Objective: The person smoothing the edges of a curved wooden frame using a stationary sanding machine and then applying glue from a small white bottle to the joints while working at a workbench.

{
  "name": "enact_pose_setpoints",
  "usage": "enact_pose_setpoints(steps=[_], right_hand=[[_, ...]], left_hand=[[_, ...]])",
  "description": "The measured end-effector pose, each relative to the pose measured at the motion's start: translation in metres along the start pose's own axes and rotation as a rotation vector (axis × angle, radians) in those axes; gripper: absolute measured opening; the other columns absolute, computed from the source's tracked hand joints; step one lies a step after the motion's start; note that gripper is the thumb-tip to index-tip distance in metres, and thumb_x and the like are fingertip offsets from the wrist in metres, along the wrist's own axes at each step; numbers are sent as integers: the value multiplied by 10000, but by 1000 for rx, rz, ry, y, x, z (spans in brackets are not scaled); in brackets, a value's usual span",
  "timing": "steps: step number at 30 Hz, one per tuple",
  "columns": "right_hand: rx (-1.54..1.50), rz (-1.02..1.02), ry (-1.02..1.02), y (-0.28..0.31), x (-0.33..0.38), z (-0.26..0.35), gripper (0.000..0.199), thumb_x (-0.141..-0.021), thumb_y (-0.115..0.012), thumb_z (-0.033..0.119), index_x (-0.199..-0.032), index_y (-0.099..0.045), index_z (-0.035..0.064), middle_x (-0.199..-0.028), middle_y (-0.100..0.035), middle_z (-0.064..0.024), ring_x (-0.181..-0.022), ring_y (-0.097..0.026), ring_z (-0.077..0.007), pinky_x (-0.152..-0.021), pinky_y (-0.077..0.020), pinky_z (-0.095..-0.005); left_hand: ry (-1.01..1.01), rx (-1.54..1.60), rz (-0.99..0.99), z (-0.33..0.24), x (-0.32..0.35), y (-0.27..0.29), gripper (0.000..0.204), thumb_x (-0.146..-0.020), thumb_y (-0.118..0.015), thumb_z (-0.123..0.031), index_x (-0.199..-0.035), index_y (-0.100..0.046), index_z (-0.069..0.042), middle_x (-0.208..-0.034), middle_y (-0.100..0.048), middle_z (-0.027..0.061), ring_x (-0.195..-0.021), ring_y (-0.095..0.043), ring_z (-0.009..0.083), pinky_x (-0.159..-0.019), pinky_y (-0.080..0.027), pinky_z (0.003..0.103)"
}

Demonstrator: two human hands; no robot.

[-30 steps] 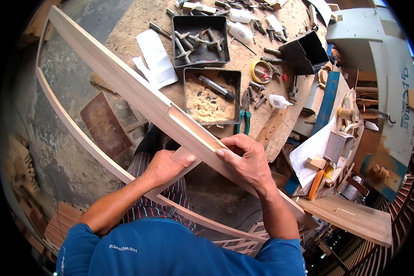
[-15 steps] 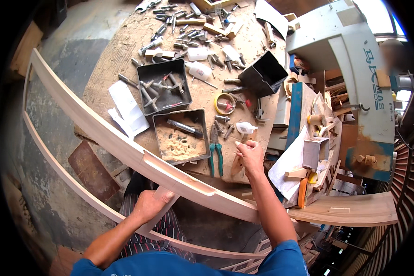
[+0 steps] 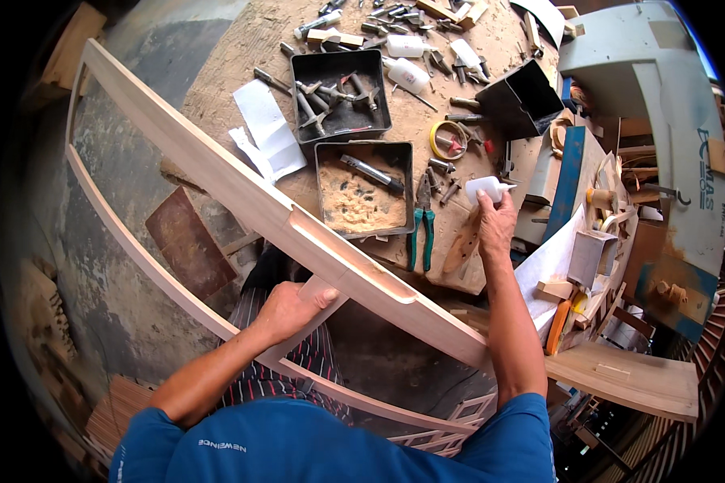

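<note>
A long curved wooden frame (image 3: 217, 173) runs from the upper left down to the lower right, with a shallow recess cut in its upper rail. My left hand (image 3: 286, 310) grips a short cross piece under that rail. My right hand (image 3: 495, 221) reaches out over the workbench and closes on a small white glue bottle (image 3: 485, 188) with its nozzle pointing right.
On the dusty workbench (image 3: 234, 72) stand a metal tray of sawdust (image 3: 364, 193) and another tray of bits (image 3: 340, 95). Teal-handled pliers (image 3: 420, 233), a yellow tape roll (image 3: 447, 138), a black box (image 3: 522, 98) and white papers (image 3: 266, 129) lie around. A machine (image 3: 669, 137) is at right.
My right hand left the wooden rail, reached across the bench and took hold of the white bottle. My left hand stayed on the cross piece. The view tilted toward the bench.
</note>
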State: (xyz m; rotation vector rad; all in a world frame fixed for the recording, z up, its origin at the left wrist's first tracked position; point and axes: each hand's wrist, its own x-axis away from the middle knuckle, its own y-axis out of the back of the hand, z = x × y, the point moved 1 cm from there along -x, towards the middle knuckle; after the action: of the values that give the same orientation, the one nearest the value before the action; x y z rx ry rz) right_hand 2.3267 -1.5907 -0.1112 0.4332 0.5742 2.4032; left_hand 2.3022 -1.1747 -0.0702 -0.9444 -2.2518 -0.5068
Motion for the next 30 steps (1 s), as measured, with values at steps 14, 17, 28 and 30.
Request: enact_pose_setpoints(steps=[14,17,28,30], right_hand=[[-19,630,-8,17,154,125,245,-887,-694,88,-1110,-658,-6,-1063,-621,-69,-962,-602,-151,-862,-487,-275],[8,650,-14,13,153,130,217,-886,-695,106,-1072,-675,-4,-1043,-629,-72,-927,-587,-144,-828,-465,-267],[132,671,90,7,153,129,210,-879,-722,137,-1038,-691,3,-978,-638,-53,-873,-580,-127,-777,-446,-252],[144,675,90,7,153,131,207,-878,-721,137,-1032,-692,2,-970,-641,-56,-870,-582,-132,-777,-447,-257]], left_hand=[[25,-40,-1,-2,-3,-1,747,-886,-508,-716,-967,-726,-6,-822,-701,239,-827,-696,397,-742,-534,442],[44,-33,6,-2,-1,0,745,-885,-515,-711,-968,-727,-2,-818,-701,239,-818,-696,393,-743,-530,442],[70,-22,14,-7,2,2,818,-857,-505,-755,-879,-716,35,-732,-673,232,-748,-683,385,-698,-520,436],[95,-41,56,-11,3,6,790,-866,-517,-735,-939,-725,24,-788,-693,243,-807,-693,393,-744,-526,442]])
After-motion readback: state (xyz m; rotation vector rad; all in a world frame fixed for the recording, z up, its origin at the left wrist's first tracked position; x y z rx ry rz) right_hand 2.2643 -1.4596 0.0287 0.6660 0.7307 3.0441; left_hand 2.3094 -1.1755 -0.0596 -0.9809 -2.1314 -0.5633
